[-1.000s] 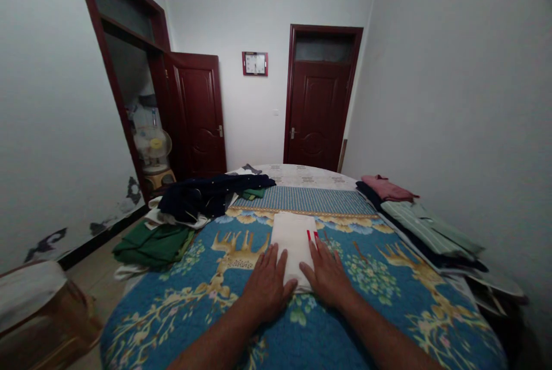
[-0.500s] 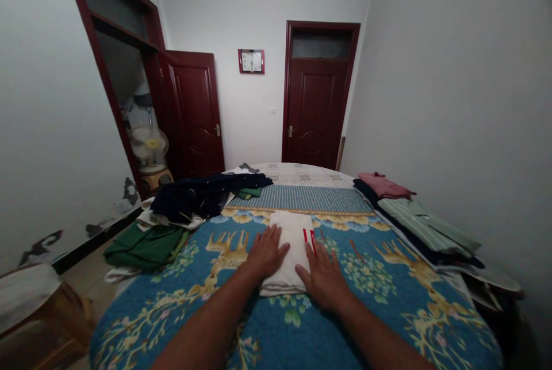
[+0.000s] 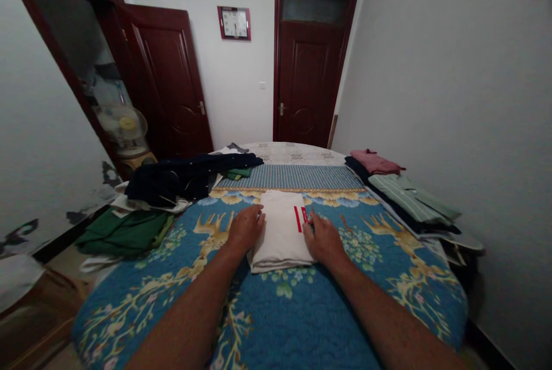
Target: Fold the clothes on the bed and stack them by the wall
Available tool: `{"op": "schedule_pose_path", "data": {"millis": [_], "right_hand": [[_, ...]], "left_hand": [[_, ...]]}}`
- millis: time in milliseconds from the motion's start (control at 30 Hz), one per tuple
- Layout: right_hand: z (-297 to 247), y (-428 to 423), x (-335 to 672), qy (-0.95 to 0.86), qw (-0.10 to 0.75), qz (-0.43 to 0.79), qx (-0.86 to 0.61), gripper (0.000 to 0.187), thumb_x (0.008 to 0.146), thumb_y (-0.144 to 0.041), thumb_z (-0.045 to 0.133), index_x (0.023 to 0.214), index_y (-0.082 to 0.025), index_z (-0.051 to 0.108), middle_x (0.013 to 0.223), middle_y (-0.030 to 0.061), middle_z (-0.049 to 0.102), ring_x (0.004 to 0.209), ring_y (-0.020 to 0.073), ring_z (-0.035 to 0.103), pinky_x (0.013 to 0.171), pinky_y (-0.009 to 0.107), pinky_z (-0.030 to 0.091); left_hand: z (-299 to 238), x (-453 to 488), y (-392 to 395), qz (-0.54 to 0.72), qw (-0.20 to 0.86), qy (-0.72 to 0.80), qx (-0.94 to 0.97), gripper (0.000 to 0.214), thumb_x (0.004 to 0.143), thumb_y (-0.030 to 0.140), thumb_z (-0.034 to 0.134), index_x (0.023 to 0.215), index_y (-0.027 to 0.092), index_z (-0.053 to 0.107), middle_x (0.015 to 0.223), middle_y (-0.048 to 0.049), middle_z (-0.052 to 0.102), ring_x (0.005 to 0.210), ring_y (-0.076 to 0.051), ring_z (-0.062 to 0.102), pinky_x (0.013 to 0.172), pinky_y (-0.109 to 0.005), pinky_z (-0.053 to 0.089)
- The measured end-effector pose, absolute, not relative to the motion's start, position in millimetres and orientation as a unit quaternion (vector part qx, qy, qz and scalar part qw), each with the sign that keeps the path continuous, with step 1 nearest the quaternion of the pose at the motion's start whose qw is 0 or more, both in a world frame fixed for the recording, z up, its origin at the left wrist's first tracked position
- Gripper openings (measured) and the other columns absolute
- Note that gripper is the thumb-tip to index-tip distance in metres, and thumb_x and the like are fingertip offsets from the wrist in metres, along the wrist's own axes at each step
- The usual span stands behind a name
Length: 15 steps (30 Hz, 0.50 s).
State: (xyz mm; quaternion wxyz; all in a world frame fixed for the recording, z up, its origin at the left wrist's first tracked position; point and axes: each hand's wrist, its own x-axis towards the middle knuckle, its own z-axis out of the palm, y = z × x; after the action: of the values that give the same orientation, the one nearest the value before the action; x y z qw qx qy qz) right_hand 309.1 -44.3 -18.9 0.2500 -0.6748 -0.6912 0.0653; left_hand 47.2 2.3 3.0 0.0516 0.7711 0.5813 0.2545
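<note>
A folded white garment with two red marks near its right edge lies flat on the blue patterned cover. At its left edge, my left hand is closed with the fingers curled along the side. My right hand grips the opposite edge, close to the red marks, its fingers bent in against the fabric. The fingertips of both hands are partly hidden at the edges.
To the left lie a dark navy garment and a green folded garment. Along the right edge are stacked clothes, including a pink one and a striped light-green one. A stool stands at lower left.
My hands have gone from lying flat on top of the white garment to its two side edges, with the fingers curled in. The view has tilted downward.
</note>
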Motion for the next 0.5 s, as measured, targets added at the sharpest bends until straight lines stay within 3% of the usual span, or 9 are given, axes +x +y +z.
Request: {"op": "schedule_pose_path", "data": {"millis": [267,400,500], "right_hand": [[-11,-35,306,-0.639,0.301,0.187,-0.683,0.042,0.099,-0.041,0.060,0.130,-0.016,0.074,0.104,0.0112,0.081,0.095,0.0253,0.074,0.084,0.031,0.050],[-12,-18,311,-0.609,0.327,0.286,-0.664,0.030,0.092,-0.038,0.064,0.105,-0.017,0.082,0.098,0.0110,0.082,0.090,0.0250,0.075,0.078,0.031,0.052],[-17,-7,312,-0.564,0.369,0.369,-0.640,0.026,0.085,-0.039,0.070,0.090,-0.017,0.081,0.079,0.0091,0.079,0.074,0.0242,0.073,0.070,0.032,0.053]], "left_hand": [[8,71,-41,0.202,0.038,0.538,0.817,0.030,0.102,0.028,0.059,0.124,0.020,0.077,0.128,-0.0155,0.078,0.125,-0.031,0.068,0.116,-0.045,0.049],[6,71,-36,0.215,0.076,0.537,0.812,0.029,0.101,0.028,0.059,0.121,0.020,0.078,0.127,-0.0150,0.079,0.124,-0.031,0.069,0.117,-0.045,0.048],[2,67,-30,0.252,0.107,0.544,0.793,0.032,0.100,0.030,0.059,0.124,0.019,0.079,0.129,-0.0152,0.079,0.124,-0.031,0.070,0.116,-0.045,0.048]]}}
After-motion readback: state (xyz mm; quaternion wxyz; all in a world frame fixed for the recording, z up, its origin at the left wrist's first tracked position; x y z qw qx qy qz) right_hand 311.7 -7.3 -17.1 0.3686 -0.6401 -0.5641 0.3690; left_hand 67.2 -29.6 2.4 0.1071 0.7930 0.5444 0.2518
